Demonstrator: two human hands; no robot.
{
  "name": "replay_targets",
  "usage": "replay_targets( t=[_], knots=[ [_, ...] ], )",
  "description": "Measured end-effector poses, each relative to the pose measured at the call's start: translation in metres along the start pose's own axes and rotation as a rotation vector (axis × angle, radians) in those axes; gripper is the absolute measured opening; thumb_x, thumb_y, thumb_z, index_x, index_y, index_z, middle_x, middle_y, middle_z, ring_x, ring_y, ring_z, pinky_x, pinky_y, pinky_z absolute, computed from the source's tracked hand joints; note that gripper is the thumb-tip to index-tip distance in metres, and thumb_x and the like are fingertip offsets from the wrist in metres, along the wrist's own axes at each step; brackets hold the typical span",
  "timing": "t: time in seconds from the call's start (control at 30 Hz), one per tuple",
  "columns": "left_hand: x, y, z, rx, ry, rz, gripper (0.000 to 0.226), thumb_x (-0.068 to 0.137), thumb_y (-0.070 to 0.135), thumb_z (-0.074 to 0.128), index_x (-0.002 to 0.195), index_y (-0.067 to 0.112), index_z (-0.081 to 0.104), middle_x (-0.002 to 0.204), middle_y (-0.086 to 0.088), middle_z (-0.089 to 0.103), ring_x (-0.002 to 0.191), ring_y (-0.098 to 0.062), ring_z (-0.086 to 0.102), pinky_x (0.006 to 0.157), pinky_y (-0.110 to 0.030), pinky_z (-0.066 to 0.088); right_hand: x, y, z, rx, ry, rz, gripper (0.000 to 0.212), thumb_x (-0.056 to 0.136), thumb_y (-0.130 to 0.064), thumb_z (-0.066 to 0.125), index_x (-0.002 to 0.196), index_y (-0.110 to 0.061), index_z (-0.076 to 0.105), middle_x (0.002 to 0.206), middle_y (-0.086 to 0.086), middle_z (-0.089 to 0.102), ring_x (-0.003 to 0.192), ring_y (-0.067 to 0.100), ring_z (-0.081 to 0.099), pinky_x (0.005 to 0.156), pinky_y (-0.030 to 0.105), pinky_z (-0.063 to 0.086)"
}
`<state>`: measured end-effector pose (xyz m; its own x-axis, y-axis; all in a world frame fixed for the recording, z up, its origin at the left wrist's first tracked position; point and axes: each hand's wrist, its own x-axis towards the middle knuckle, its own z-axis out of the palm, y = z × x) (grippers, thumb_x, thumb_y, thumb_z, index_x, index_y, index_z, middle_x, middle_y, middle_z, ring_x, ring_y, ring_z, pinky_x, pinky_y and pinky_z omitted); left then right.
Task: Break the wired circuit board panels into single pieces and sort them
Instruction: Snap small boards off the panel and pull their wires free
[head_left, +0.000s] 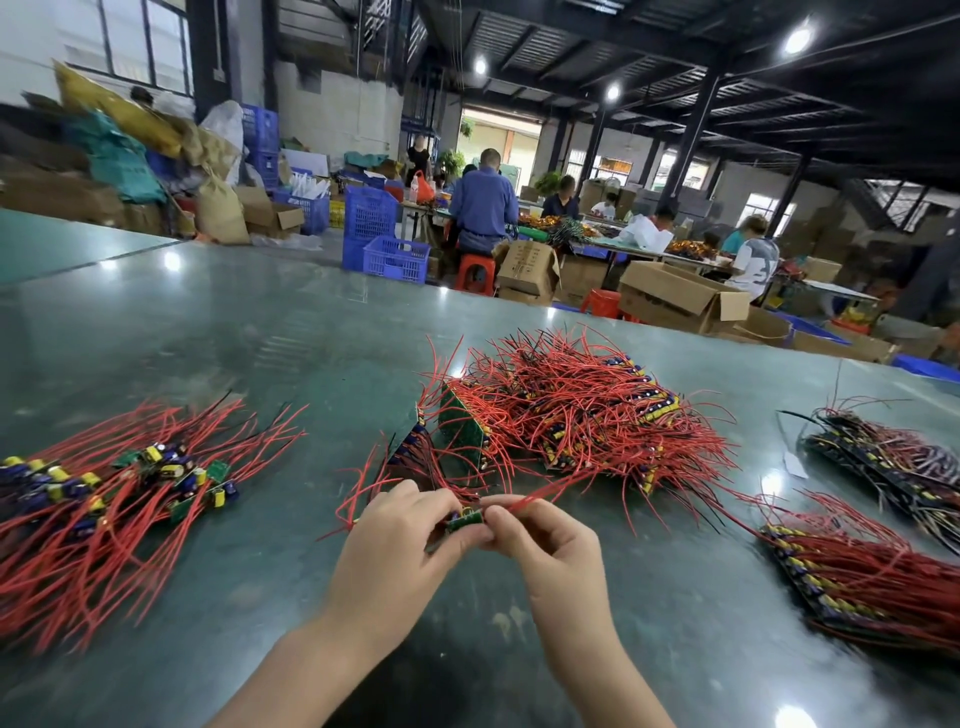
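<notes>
Bare desk (260, 338) is lying open between my left pile (104, 499) and the middle heap (571, 415). Two wire-trailing stacks (857, 571) are crowding my right side.

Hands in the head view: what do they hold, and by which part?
Both the left hand and right hand pinch one small green wired circuit board piece by its opposite ends.

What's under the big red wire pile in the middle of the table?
Green boards lean out at the left edge of the wire pile, and yellow and blue capacitors show at its right. The wires cover whatever lies beneath the middle.
</notes>
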<state>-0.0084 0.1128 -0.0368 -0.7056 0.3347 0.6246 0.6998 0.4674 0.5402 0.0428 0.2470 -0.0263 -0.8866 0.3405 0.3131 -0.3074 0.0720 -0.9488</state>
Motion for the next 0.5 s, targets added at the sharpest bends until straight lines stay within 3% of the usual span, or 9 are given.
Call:
replay_targets(
  t=[0.13,0.27,0.37,0.5],
  knots=[
    [0.0017,-0.0037,0.0001,0.011,-0.091,0.028,0.052,0.085,0.069,0.037,0.08,0.025,0.064,0.061,0.019,0.042,0.064,0.003,0.04,0.064,-0.019,0.029,-0.0013,-0.0021,-0.0005,-0.044,0.096,-0.048,0.023,0.08,0.003,0.069,0.069,-0.016,0.074,0.065,0.005,0.07,0.059,0.006,0.062,0.061,0.015,0.049],
    [0.0,-0.0018,-0.0011,0.02,-0.126,-0.072,0.043,0.084,0.061,0.032,0.07,0.026,0.053,0.053,0.009,0.049,0.054,-0.013,0.047,0.056,-0.036,0.038,-0.0034,-0.0033,0.0005,-0.063,0.179,-0.098,0.024,0.078,0.004,0.07,0.068,-0.018,0.074,0.059,0.002,0.067,0.054,0.004,0.056,0.057,0.014,0.046],
    [-0.0001,0.0007,-0.0023,0.223,-0.082,-0.129,0.046,0.08,0.066,0.022,0.067,0.027,0.045,0.055,0.0,0.053,0.058,-0.024,0.052,0.052,-0.032,0.036,-0.0049,-0.003,0.0035,-0.065,0.205,-0.13,0.021,0.077,0.006,0.07,0.071,-0.014,0.073,0.061,-0.002,0.07,0.052,0.002,0.056,0.055,0.012,0.045],
    [0.0024,0.0052,-0.0075,0.219,-0.152,-0.136,0.048,0.084,0.067,0.029,0.066,0.025,0.044,0.052,0.002,0.046,0.056,-0.018,0.045,0.053,-0.03,0.036,-0.0021,-0.001,-0.0006,-0.031,0.177,-0.086,0.021,0.08,0.003,0.067,0.072,-0.015,0.074,0.057,0.001,0.065,0.054,0.003,0.055,0.056,0.013,0.045]
  ],
)
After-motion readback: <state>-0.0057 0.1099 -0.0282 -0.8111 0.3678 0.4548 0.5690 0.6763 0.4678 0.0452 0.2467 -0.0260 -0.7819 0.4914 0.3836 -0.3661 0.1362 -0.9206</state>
